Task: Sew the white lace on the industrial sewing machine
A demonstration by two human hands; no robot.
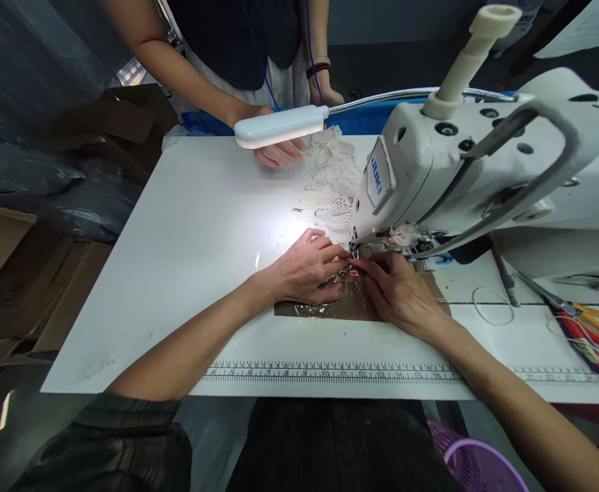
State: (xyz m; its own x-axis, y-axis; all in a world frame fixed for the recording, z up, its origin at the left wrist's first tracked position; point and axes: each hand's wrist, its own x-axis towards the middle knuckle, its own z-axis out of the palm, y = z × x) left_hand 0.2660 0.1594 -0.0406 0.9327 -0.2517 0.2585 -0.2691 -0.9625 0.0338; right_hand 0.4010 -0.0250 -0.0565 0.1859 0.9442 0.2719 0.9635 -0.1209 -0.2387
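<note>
My left hand (307,270) rests on the white table (191,225) with its fingers curled and pinched at the needle area of a white sewing machine (473,171). My right hand (399,290) lies just to its right, fingers pressed together on the same small piece at the presser foot (354,254). What they pinch is too small to name. Under both hands lies a brown patch with clear shiny film (330,307). White lace (330,181) trails away behind the needle.
Another person stands across the table with a hand (279,152) flat near the lace, beneath a white gooseneck lamp (279,126). Scissors and red-and-yellow-handled tools (586,324) lie at the right. A printed ruler (330,372) runs along the front edge. A purple basket (483,465) sits below; cardboard boxes (2,246) stand left.
</note>
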